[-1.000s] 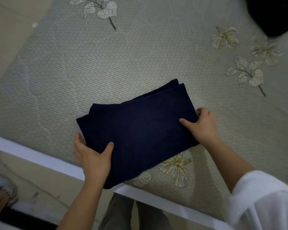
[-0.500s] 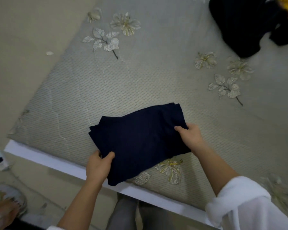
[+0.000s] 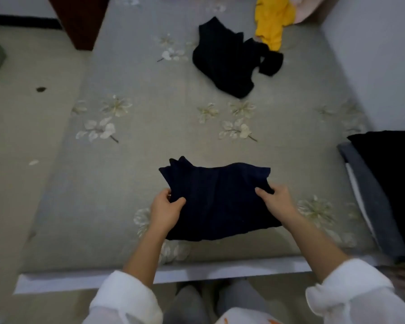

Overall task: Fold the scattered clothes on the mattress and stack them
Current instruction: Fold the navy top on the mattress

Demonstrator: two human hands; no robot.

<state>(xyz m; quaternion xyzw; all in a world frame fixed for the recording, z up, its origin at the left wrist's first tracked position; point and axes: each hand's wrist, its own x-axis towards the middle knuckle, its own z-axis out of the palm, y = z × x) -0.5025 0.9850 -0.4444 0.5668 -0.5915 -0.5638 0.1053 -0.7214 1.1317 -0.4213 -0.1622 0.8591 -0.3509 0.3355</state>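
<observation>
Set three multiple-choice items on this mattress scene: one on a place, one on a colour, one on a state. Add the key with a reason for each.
1. Where does the crumpled black garment lie?
A. Farther up the mattress than the navy garment
B. In the person's hands
C. Under the navy garment

2. What colour is the garment beside the black garment's far right edge?
A. Red
B. Yellow
C. Green

3. What are the left hand and right hand doing?
A. Both grip the navy garment
B. Only the left hand grips it
C. Both are empty

Key:
1 A: it lies apart, beyond the navy garment.
2 B: the yellow garment lies there.
3 A: each hand's thumb is on top of the cloth, one at each side.
</observation>
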